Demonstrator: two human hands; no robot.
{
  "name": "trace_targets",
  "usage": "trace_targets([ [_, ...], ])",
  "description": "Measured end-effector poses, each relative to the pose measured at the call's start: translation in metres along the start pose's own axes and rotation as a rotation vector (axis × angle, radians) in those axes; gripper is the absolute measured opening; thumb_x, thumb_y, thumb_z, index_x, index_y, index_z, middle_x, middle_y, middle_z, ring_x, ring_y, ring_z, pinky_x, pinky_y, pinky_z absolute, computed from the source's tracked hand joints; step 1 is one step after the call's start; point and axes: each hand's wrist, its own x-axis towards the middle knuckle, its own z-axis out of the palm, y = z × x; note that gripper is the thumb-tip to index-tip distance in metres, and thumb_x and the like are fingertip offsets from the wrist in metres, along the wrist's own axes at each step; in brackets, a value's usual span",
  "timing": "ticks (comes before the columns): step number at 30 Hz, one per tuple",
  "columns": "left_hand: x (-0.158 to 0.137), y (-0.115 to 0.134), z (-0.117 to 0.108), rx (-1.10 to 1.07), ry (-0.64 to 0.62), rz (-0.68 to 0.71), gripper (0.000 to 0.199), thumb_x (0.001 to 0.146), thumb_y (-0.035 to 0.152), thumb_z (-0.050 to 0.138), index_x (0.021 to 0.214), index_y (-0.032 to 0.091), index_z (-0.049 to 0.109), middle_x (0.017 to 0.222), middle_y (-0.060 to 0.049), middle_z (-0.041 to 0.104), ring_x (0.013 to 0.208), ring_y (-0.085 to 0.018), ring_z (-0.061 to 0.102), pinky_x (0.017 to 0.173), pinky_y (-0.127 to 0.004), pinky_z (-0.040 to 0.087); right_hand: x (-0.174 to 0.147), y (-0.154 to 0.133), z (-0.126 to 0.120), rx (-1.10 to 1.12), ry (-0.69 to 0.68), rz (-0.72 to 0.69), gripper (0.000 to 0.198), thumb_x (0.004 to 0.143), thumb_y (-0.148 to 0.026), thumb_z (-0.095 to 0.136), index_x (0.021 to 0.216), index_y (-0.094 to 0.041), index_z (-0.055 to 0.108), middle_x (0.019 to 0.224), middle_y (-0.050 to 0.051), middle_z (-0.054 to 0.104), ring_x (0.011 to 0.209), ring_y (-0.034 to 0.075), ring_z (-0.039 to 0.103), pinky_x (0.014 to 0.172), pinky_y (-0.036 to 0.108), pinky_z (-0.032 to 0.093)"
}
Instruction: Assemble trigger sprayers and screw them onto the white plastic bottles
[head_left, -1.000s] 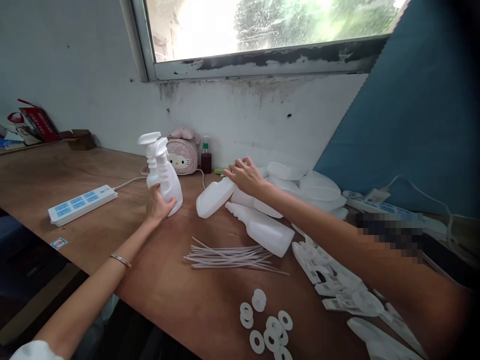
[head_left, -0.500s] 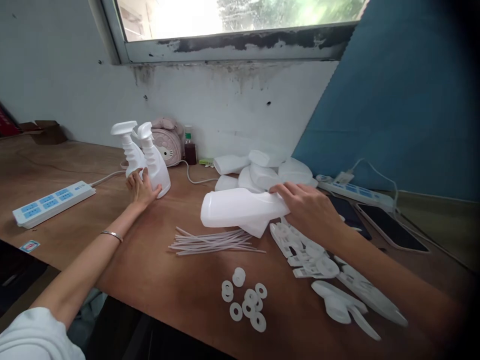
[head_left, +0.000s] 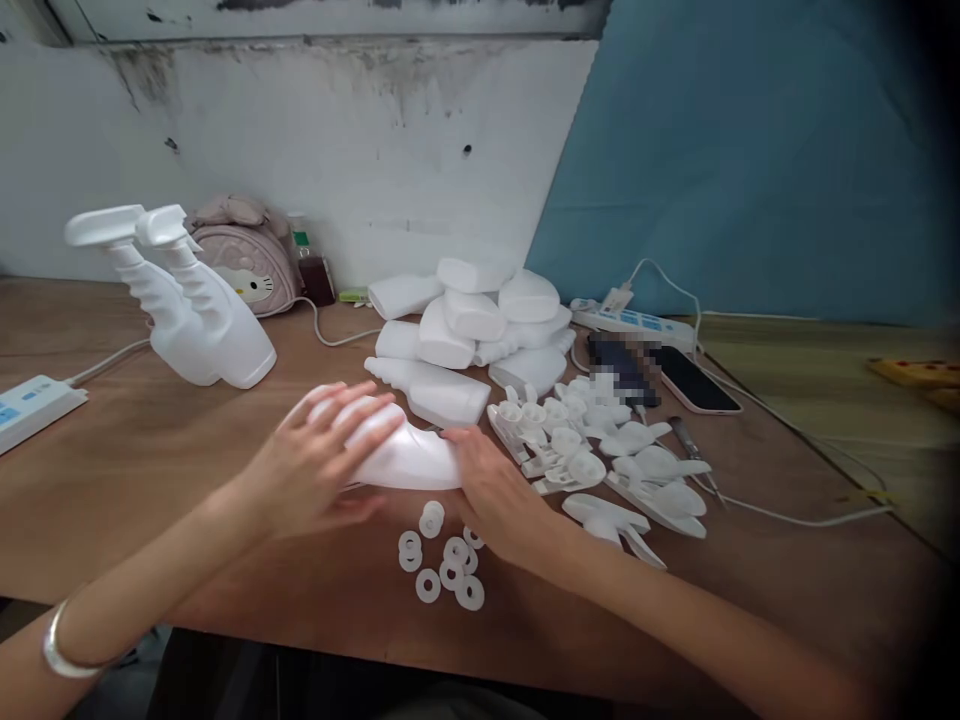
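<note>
A white plastic spray bottle (head_left: 412, 458) without a trigger head lies on its side between my hands, just above the table. My right hand (head_left: 499, 490) is closed around its neck end. Slightly blurred, my left hand (head_left: 322, 455) wraps over the base end with its fingers across the top. Several white washers (head_left: 427, 585) lie on the table in front of the bottle. White trigger heads (head_left: 559, 445) are heaped to the right of my right hand. The thin tubes are almost wholly hidden behind my hands and the bottle.
Two bottles with trigger heads (head_left: 217, 310) stand at the left by a pink bag (head_left: 247, 260). More bottles (head_left: 465, 315) are piled at the back. Phones (head_left: 694, 378), a power strip (head_left: 637, 325) and cables lie at the right; another power strip (head_left: 37, 408) is far left.
My left hand has left the standing bottles and come to the base of the held bottle. My right hand has brought that bottle closer. The view has turned down and right.
</note>
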Motion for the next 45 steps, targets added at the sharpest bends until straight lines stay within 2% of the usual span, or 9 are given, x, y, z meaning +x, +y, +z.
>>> trace_targets([
  [2,0.0,0.012,0.012,0.094,-0.084,0.05,0.045,0.084,0.025,0.042,0.128,0.02,0.042,0.13,-0.01,0.049,0.119,-0.028,0.044,0.099,-0.044,0.03,0.0,-0.008,0.004,0.046,0.023,-0.021,0.051,0.071,-0.001,0.039,0.12,-0.011,0.032,0.104,0.014,0.05,0.094,0.025,0.05,0.078,0.044,0.048],
  [5,-0.012,0.001,0.033,0.152,-0.1,0.037,0.045,0.083,0.01,0.034,0.126,0.019,0.045,0.127,-0.01,0.053,0.117,-0.026,0.048,0.093,-0.04,0.038,-0.006,-0.012,0.004,0.051,0.07,-0.063,0.052,0.077,-0.007,0.041,0.127,-0.01,0.027,0.116,0.018,0.047,0.105,0.027,0.047,0.084,0.045,0.047],
  [12,-0.042,-0.053,0.061,0.182,-0.121,-0.228,0.044,0.08,0.017,0.039,0.122,0.02,0.05,0.12,-0.011,0.058,0.109,-0.03,0.054,0.079,-0.041,0.042,-0.046,0.029,-0.028,-0.332,0.362,0.054,0.018,0.082,-0.013,0.048,0.096,-0.017,0.057,0.104,0.012,0.06,0.099,0.026,0.051,0.082,0.043,0.044],
  [21,-0.049,-0.072,0.071,0.213,-0.217,-0.404,0.046,0.083,0.034,0.038,0.128,0.022,0.04,0.126,-0.011,0.052,0.114,-0.031,0.046,0.086,-0.044,0.037,-0.093,0.079,-0.04,-0.45,0.4,0.326,0.025,0.08,-0.032,0.057,0.1,-0.017,0.057,0.087,0.008,0.065,0.087,0.025,0.054,0.075,0.039,0.046],
  [26,-0.036,-0.052,0.063,0.2,-0.112,-0.418,0.052,0.082,0.033,0.038,0.132,0.018,0.033,0.128,-0.016,0.048,0.118,-0.034,0.041,0.091,-0.049,0.033,-0.089,0.083,-0.035,-0.324,0.381,0.414,0.027,0.081,-0.032,0.056,0.104,-0.021,0.053,0.089,0.007,0.065,0.089,0.025,0.056,0.073,0.039,0.047],
  [29,-0.018,-0.018,0.054,0.094,-0.035,-0.294,0.051,0.08,0.028,0.043,0.13,0.022,0.036,0.125,-0.014,0.051,0.12,-0.032,0.039,0.095,-0.048,0.029,-0.087,0.08,-0.038,-0.257,0.432,0.445,0.033,0.079,-0.035,0.058,0.108,-0.021,0.049,0.086,0.005,0.064,0.086,0.024,0.059,0.073,0.039,0.048],
  [35,0.02,0.036,0.048,-0.389,-0.35,0.106,0.024,0.082,0.03,0.048,0.104,0.027,0.058,0.099,-0.003,0.063,0.092,-0.022,0.055,0.089,-0.039,0.035,-0.079,0.05,-0.048,-0.007,0.636,0.361,0.037,0.072,-0.033,0.066,0.103,-0.024,0.047,0.081,0.002,0.063,0.081,0.021,0.064,0.076,0.037,0.052],
  [38,0.028,0.04,0.053,-0.406,-0.422,0.142,0.015,0.081,0.031,0.052,0.092,0.026,0.06,0.091,-0.001,0.064,0.087,-0.022,0.056,0.087,-0.038,0.036,-0.066,0.031,-0.037,0.14,0.57,0.249,0.041,0.071,-0.03,0.068,0.103,-0.024,0.044,0.078,0.0,0.065,0.072,0.018,0.066,0.07,0.033,0.054],
  [45,0.019,0.026,0.07,-0.512,-0.397,0.069,0.011,0.08,0.032,0.055,0.085,0.023,0.06,0.085,-0.001,0.064,0.08,-0.018,0.057,0.074,-0.03,0.038,-0.041,0.024,0.011,0.066,0.513,0.078,0.033,0.076,-0.028,0.064,0.101,-0.023,0.043,0.082,0.002,0.066,0.064,0.013,0.063,0.056,0.024,0.052],
])
